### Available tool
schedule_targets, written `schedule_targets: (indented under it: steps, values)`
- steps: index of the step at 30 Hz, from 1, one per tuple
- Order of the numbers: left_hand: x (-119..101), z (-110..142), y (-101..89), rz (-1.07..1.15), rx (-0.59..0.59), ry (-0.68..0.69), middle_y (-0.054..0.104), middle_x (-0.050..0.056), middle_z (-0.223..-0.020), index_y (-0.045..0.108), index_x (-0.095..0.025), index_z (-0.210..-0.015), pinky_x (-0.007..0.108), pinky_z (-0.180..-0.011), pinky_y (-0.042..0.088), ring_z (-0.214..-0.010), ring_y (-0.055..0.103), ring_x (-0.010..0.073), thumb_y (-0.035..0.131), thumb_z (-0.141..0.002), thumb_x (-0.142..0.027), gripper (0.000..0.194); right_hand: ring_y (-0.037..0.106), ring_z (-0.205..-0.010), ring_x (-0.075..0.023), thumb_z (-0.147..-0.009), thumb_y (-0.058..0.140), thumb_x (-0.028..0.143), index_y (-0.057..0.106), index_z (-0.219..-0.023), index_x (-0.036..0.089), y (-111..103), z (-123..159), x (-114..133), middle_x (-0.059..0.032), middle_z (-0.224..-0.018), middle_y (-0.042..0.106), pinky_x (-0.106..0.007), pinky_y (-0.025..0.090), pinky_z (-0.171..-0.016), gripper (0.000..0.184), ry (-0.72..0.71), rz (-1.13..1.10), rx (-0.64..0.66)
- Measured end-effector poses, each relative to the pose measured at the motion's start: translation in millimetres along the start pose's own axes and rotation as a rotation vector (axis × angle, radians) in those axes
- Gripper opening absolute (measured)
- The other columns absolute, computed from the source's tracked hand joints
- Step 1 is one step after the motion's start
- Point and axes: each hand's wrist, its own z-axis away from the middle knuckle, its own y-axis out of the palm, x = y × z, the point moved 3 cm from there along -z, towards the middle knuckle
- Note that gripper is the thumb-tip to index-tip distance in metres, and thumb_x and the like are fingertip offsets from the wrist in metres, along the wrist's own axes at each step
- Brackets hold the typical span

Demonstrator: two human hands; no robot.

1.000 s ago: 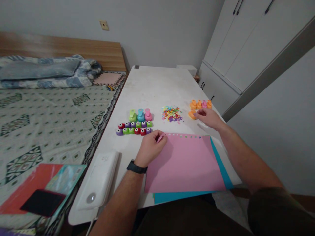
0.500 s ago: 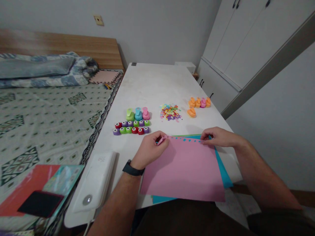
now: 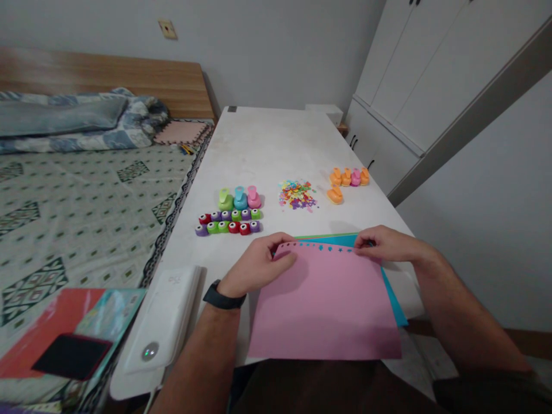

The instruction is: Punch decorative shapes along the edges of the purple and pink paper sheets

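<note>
A sheet of pink paper (image 3: 325, 305) lies in front of me, with a row of small punched holes, some star- or flower-shaped, along its far edge. My left hand (image 3: 261, 261) holds its far left corner, thumb over the top and fingers curled at the edge, partly hidden. At the far right corner, my right hand (image 3: 379, 242) pinches the same sheet between thumb and fingers. Beneath it, blue paper (image 3: 394, 302) shows at the right side and far edge, along with a thin green edge.
Small craft punches (image 3: 228, 221) stand in rows at left, with three larger punches (image 3: 240, 198) behind. Paper confetti (image 3: 297, 194) is heaped mid-table. Orange and pink punches (image 3: 347, 177) sit at right. A white device (image 3: 166, 319) with a cable lies at the near left, beside the bed (image 3: 86, 230).
The pink paper has shifted slightly toward me and to the right. Its far left corner, bent up before, now lies flatter, and my left thumb has moved apart from the fingers.
</note>
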Motion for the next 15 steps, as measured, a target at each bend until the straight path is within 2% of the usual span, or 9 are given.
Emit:
schedule_targets:
  steps: [4, 7, 10, 13, 15]
  values:
    - [2.5, -1.7, -5.5, -0.092, -0.221, 0.023, 0.073, 0.007, -0.113, 0.068, -0.02, -0.118, 0.033, -0.089, 0.054, -0.101, 0.068, 0.0211, 0.062, -0.089, -0.034, 0.033, 0.062, -0.075, -0.0199, -0.086, 0.061, 0.049, 0.075, -0.092, 0.021, -0.4, -1.4, 6.2, -0.0043, -0.084, 0.073, -0.031, 0.046, -0.068, 0.032, -0.042, 0.076, -0.011]
    - [5.2, -3.8, -5.2, -0.312, -0.331, 0.109, 0.074, 0.008, -0.114, 0.069, -0.019, -0.116, 0.038, -0.094, 0.053, -0.103, 0.068, 0.0231, 0.062, -0.088, -0.029, 0.031, 0.063, -0.079, -0.02, -0.089, 0.06, 0.046, 0.075, -0.095, 0.02, -0.9, -2.5, 14.1, -0.0053, -0.088, 0.073, -0.032, 0.047, -0.072, 0.031, -0.071, 0.117, -0.032]
    - [5.7, -6.3, 1.4, -0.487, -0.337, 0.236, 0.074, 0.01, -0.112, 0.071, -0.018, -0.115, 0.043, -0.098, 0.05, -0.106, 0.066, 0.0249, 0.061, -0.089, -0.025, 0.028, 0.064, -0.081, -0.0196, -0.09, 0.059, 0.041, 0.074, -0.096, 0.02, -1.1, -3.5, 24.9, -0.0053, -0.091, 0.073, -0.032, 0.047, -0.075, 0.027, -0.118, 0.143, -0.06]
    - [5.3, -8.2, 11.3, -0.522, -0.268, 0.312, 0.073, 0.01, -0.114, 0.069, -0.019, -0.119, 0.044, -0.1, 0.048, -0.108, 0.065, 0.0251, 0.06, -0.092, -0.028, 0.03, 0.064, -0.083, -0.0192, -0.091, 0.06, 0.039, 0.074, -0.097, 0.021, -0.6, -4.5, 36.8, -0.0052, -0.093, 0.073, -0.032, 0.048, -0.077, 0.023, -0.184, 0.156, -0.08]
    - [5.6, -9.1, 17.1, -0.53, -0.207, 0.312, 0.073, 0.01, -0.112, 0.068, -0.02, -0.122, 0.043, -0.099, 0.048, -0.107, 0.065, 0.0247, 0.059, -0.094, -0.031, 0.031, 0.065, -0.084, -0.019, -0.092, 0.06, 0.038, 0.074, -0.098, 0.021, 0.0, -4.7, 44.1, -0.0053, -0.094, 0.073, -0.031, 0.047, -0.078, 0.022, -0.229, 0.148, -0.086]
